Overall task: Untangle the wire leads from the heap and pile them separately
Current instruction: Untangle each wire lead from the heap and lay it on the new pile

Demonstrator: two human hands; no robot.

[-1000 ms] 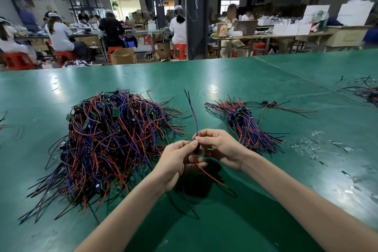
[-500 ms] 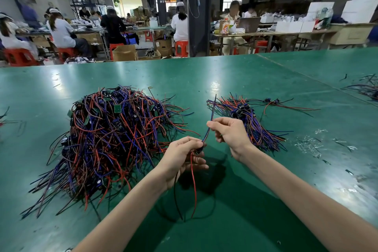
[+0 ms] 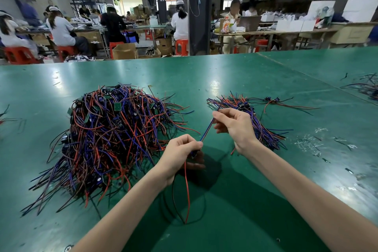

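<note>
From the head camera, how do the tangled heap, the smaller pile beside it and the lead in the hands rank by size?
1. tangled heap, clearly largest.
2. smaller pile, partly hidden behind the right hand.
3. held lead, thinnest; its red tail hangs nearer the camera, yet it looks smallest.

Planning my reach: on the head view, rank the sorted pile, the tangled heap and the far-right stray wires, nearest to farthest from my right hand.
From the right hand:
1. sorted pile, just behind it.
2. tangled heap, to its left.
3. stray wires, far right edge.
</note>
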